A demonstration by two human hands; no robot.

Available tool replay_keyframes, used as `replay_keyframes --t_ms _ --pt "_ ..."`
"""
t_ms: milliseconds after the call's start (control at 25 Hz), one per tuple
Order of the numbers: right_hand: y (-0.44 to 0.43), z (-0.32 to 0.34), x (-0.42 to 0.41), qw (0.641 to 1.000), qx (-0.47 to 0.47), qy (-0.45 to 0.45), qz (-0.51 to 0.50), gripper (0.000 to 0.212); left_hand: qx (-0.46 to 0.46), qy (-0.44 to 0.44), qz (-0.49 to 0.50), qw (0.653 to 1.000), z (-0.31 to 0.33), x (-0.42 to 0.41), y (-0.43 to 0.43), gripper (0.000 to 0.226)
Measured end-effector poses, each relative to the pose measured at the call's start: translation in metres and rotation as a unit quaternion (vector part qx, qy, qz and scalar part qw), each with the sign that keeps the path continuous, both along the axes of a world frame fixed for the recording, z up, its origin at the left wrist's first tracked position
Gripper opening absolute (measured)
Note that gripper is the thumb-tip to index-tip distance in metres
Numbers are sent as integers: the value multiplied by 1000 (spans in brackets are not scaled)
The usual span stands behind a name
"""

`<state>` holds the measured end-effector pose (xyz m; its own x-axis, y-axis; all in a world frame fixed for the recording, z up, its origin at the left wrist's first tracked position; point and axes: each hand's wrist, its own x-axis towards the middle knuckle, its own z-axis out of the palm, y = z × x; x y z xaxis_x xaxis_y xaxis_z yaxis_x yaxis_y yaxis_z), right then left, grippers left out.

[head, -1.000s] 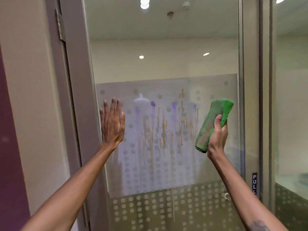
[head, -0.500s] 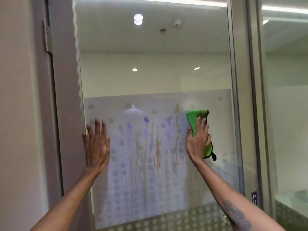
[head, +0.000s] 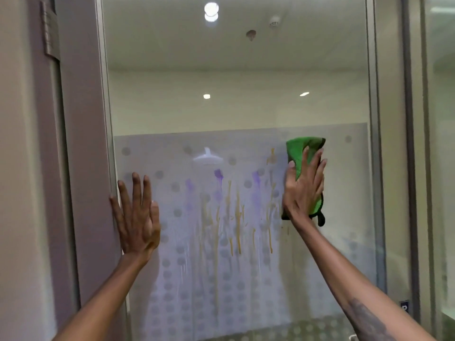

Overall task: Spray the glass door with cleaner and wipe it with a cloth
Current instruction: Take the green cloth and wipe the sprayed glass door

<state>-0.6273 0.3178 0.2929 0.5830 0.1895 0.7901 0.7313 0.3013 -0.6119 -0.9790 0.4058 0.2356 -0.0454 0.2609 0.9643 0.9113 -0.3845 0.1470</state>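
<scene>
The glass door (head: 236,107) fills the middle of the view, with a frosted dotted band across its lower half. Purple and yellow-brown drip streaks (head: 236,212) run down the band's centre. My right hand (head: 304,188) lies flat on the glass, pressing a green cloth (head: 299,148) against it at the right end of the streaks. The cloth's dark-edged lower corner hangs out below my palm. My left hand (head: 138,217) rests flat on the glass by the left door frame, fingers spread upward, holding nothing. No spray bottle is in view.
A grey door frame (head: 81,168) with a hinge (head: 50,33) stands at the left beside a wall. A metal frame post (head: 391,168) borders the glass on the right, with another glass panel (head: 440,143) beyond it.
My right hand has gone from holding the cloth off the glass to pressing it flat on the glass. It has since shifted slightly right and up. My left hand stays on the glass.
</scene>
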Motion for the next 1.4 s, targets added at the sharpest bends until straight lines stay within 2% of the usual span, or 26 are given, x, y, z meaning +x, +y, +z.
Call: replay_keyframes --t_ms 80,160,320,400,440,480,600,680,760,840,960,1080,1160,1240,1320,1400 --pt "11 15 -19 996 -5 -81 -33 61 8 2 4 1000 -2 0 5 63" --pt "23 11 -43 978 -9 -196 -71 61 17 5 7 1000 -3 -1 9 63" --pt "26 -66 -51 908 -36 -409 -84 64 27 4 5 1000 -5 -3 13 62" --pt "15 -108 -24 882 -53 -458 -101 67 24 4 -2 1000 -5 -4 15 61" --pt "10 -118 -9 888 -58 -442 -115 67 26 4 -4 1000 -5 -4 14 61" --pt "7 -118 2 910 -56 -393 -122 66 28 3 -3 1000 -5 -4 15 61" --pt "6 -71 3 981 -37 -170 -82 63 32 3 1 999 -6 -4 17 60" --pt "11 -24 -23 992 -6 -119 -48 59 33 10 10 999 -6 -4 17 60" --pt "19 6 -61 983 2 -178 -51 58 34 16 10 999 -5 -5 17 60" --pt "29 9 -104 957 6 -282 -70 60 36 20 13 999 -6 -5 16 61" --pt "40 -41 -149 908 2 -415 -59 64 37 19 8 999 -3 -6 15 61" --pt "37 -112 -135 867 -23 -494 -53 67 34 18 -4 999 -4 -6 12 60" --pt "31 -133 -107 866 -25 -493 -76 70 31 14 -6 999 -2 -5 8 60" --pt "26 -123 -81 896 -21 -431 -108 68 30 13 -9 999 -2 -4 7 60" --pt "24 -86 -69 933 -17 -339 -119 67 31 11 -10 999 -3 -3 6 59" --pt "24 -37 -77 955 -9 -282 -92 66 33 9 -12 999 -2 -3 5 59"
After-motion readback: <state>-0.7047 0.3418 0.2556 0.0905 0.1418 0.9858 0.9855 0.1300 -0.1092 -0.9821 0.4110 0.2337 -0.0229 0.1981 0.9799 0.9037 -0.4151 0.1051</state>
